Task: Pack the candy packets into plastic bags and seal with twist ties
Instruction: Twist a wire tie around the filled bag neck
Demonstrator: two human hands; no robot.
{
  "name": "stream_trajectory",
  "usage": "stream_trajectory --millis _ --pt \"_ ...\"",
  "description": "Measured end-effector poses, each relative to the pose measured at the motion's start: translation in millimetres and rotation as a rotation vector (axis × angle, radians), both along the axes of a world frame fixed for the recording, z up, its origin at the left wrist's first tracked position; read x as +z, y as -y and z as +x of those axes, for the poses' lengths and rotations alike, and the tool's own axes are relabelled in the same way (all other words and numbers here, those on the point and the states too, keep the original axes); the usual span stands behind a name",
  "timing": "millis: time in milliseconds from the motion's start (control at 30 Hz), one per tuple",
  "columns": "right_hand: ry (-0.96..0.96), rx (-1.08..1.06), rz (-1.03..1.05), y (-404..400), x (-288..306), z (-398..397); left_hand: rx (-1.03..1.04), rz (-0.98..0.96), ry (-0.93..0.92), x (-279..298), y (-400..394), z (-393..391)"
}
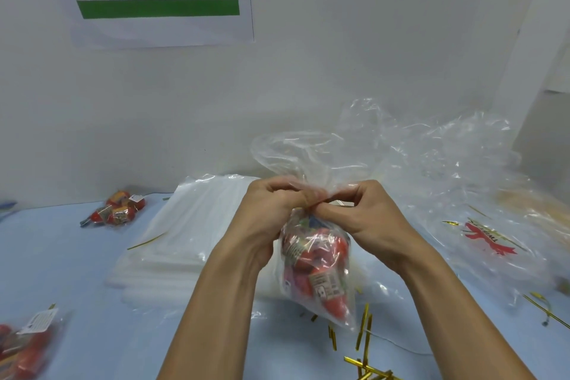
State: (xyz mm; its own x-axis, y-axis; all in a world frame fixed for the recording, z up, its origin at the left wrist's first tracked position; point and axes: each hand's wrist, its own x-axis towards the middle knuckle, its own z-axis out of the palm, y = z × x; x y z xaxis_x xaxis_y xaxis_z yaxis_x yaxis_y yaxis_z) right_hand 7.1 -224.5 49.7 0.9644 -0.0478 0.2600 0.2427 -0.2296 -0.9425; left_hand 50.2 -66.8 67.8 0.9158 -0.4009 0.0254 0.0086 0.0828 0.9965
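Blue table (77,256) holds two packed bundles left of the bag (314,268) of candy I lift, my left hand (271,213) and right hand (367,216) pinching its neck, seemingly untied; ties (364,330) wait beneath.

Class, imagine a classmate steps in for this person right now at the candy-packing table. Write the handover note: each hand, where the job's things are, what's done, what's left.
Left hand and right hand both pinch the gathered neck of the filled plastic bag, held above the table.
No tie is visible on the neck.
Gold twist ties lie scattered in front of it; flat empty bags are stacked behind.
Loose candy packets lie far left; one packed bag near left.
Left: tie this bag, then pack the rest.
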Motion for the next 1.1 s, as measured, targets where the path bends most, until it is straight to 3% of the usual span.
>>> stream_trajectory --millis 200,300,500,833,1100 --pt "-0.026 -0.112 0.016 2 -4 5 0.069 -0.053 0.027 -8 12 -2" --pt "-0.055 -0.131 0.1 7 -6 4 0.097 -0.004 -0.001 -14 14 2" --pt "-0.109 -0.113 0.179 9 -6 5 0.082 0.116 0.154 -20 13 6" --pt "-0.077 -0.115 0.192 11 -8 6 0.113 0.044 0.272 -26 12 10" --pt "-0.125 -0.084 0.387 4 -8 7 0.141 -0.081 0.17 -34 13 11"
